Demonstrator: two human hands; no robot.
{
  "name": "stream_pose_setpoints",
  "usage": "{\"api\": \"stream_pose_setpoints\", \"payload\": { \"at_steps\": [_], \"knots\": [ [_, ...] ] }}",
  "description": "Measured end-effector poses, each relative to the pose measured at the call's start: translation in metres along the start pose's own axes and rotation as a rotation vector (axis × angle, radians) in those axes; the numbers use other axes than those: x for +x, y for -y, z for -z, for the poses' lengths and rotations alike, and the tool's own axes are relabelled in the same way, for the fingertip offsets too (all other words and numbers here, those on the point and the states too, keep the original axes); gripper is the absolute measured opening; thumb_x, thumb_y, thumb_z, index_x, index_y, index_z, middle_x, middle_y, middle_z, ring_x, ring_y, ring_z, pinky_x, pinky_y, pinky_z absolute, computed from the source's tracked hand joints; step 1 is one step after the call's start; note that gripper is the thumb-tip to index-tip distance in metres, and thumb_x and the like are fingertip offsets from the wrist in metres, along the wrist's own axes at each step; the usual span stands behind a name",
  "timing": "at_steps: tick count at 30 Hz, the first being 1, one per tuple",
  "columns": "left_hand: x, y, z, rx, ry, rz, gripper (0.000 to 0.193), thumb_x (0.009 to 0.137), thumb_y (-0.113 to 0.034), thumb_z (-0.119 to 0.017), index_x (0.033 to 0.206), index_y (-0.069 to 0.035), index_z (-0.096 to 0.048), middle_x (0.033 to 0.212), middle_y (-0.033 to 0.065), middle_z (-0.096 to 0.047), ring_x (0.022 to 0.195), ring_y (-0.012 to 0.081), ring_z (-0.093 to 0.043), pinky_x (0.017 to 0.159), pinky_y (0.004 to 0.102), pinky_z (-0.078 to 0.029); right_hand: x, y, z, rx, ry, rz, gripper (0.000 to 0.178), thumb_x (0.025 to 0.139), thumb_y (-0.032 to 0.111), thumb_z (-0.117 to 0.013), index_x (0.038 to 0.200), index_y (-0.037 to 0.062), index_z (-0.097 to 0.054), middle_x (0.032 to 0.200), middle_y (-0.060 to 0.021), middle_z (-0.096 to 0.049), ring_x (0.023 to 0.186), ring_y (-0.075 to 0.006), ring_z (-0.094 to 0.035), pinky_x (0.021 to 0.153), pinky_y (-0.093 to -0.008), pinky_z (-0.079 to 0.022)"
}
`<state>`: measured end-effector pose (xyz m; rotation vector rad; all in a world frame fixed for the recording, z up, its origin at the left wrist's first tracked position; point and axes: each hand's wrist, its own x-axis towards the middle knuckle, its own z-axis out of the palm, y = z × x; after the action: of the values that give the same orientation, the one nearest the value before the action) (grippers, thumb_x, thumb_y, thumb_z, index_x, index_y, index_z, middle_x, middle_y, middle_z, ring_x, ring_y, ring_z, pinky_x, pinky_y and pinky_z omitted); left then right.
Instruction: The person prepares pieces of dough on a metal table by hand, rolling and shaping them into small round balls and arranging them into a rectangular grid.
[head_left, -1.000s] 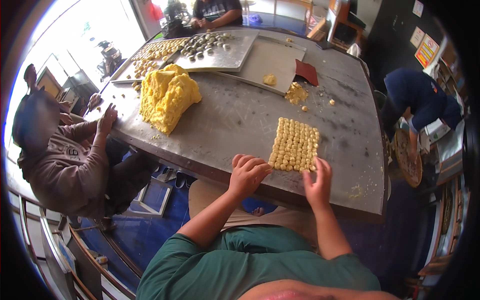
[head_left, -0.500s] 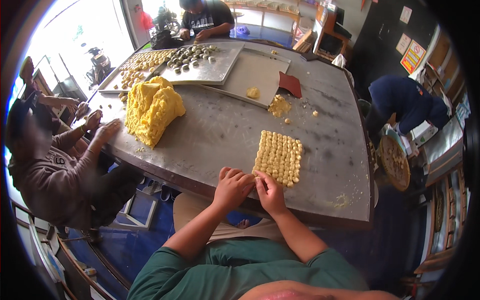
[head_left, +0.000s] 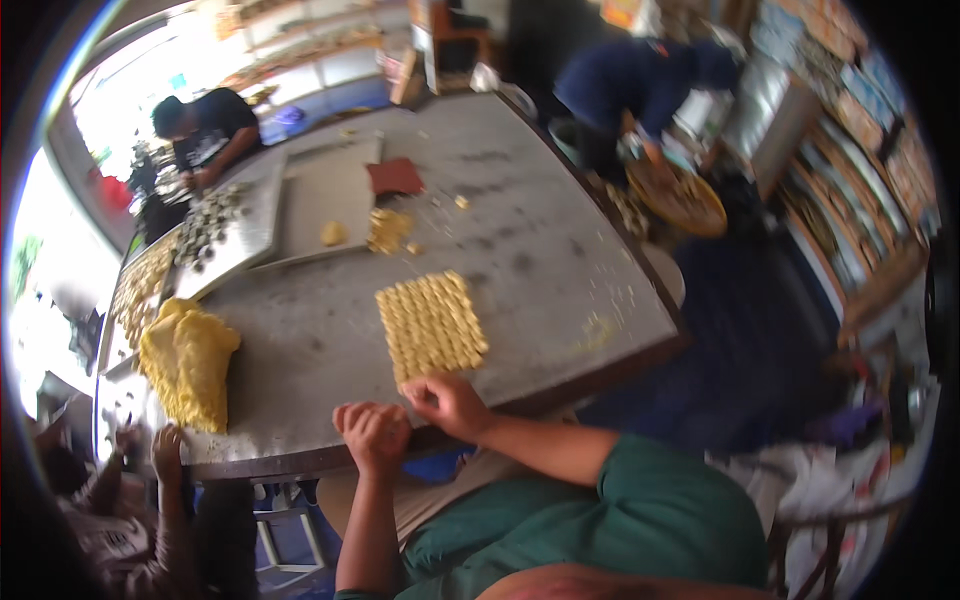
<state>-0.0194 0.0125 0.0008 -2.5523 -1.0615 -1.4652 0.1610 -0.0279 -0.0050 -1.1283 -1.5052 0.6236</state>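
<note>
At the table's near edge, my left hand is curled closed; its palm is hidden, so I cannot make out anything inside. My right hand has its fingers pinched together at the near-left corner of a tight block of small yellow dough balls. Whatever is between those fingertips is too small and blurred to name. The dough balls lie in neat rows directly on the metal table. Further left rises a big lump of yellow dough, apart from both hands.
Behind the block lie a flattened dough piece, a red sheet and a tray. Another tray holds dark green pieces. Co-workers sit at the left and far side; one person bends over a round basket at right.
My view has swung right, so the table appears shifted left and tilted. My hands have come apart; the right has moved to the dough block's corner, the left stays by the edge.
</note>
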Motion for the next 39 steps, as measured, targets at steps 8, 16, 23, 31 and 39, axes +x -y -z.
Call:
{"api": "stream_pose_setpoints", "payload": {
  "at_steps": [8, 16, 23, 31, 39],
  "knots": [
    [0.002, -0.009, 0.004, 0.079, 0.165, 0.171, 0.011, 0.091, -0.022, -0.077, 0.098, -0.014, -0.075, 0.096, 0.0045, -0.073, 0.099, 0.0269, -0.066, 0.100, 0.0409, -0.041, -0.027, 0.010, 0.089, -0.309, -0.185, 0.074, 0.021, 0.095, 0.010, -0.068, 0.115, 0.0086, -0.075, 0.099, -0.0112, -0.073, 0.091, -0.0288, -0.068, 0.083, -0.0385, -0.055],
    [0.000, -0.007, 0.000, 0.089, 0.137, 0.153, 0.010, 0.090, -0.025, -0.077, 0.096, -0.017, -0.077, 0.091, 0.0005, -0.073, 0.099, 0.0228, -0.065, 0.099, 0.0401, -0.040, -0.025, -0.020, 0.111, -0.561, -0.164, -0.160, 0.024, 0.093, 0.014, -0.073, 0.116, 0.0093, -0.071, 0.100, -0.0128, -0.076, 0.089, -0.0327, -0.072, 0.079, -0.0433, -0.057],
    [0.003, -0.006, 0.001, 0.090, 0.176, 0.120, 0.015, 0.088, -0.024, -0.079, 0.101, -0.016, -0.077, 0.098, 0.0017, -0.074, 0.102, 0.0249, -0.065, 0.101, 0.0416, -0.040, -0.021, -0.018, 0.098, -0.994, -0.038, 0.081, 0.016, 0.088, 0.013, -0.066, 0.099, 0.0107, -0.077, 0.102, -0.0025, -0.072, 0.103, -0.0264, -0.063, 0.085, -0.0401, -0.052],
    [-0.010, 0.000, 0.002, 0.033, 0.175, 0.141, 0.028, 0.082, -0.020, -0.080, 0.109, -0.017, -0.077, 0.098, 0.0021, -0.075, 0.102, 0.0215, -0.066, 0.104, 0.0428, -0.040, -0.001, 0.010, 0.018, -0.093, 0.175, 0.002, 0.035, 0.095, 0.028, -0.076, 0.119, 0.0040, -0.067, 0.097, -0.0155, -0.075, 0.084, -0.0322, -0.074, 0.075, -0.0411, -0.058],
    [0.000, -0.004, -0.004, 0.141, 0.310, 0.226, 0.021, 0.087, -0.026, -0.076, 0.105, -0.015, -0.077, 0.099, 0.0046, -0.076, 0.106, 0.0244, -0.066, 0.106, 0.0435, -0.039, 0.006, -0.002, 0.004, -0.038, 0.051, -0.042, 0.019, 0.097, 0.018, -0.072, 0.104, 0.0015, -0.068, 0.091, -0.0164, -0.074, 0.083, -0.0306, -0.074, 0.074, -0.0396, -0.056]
  ]
}}
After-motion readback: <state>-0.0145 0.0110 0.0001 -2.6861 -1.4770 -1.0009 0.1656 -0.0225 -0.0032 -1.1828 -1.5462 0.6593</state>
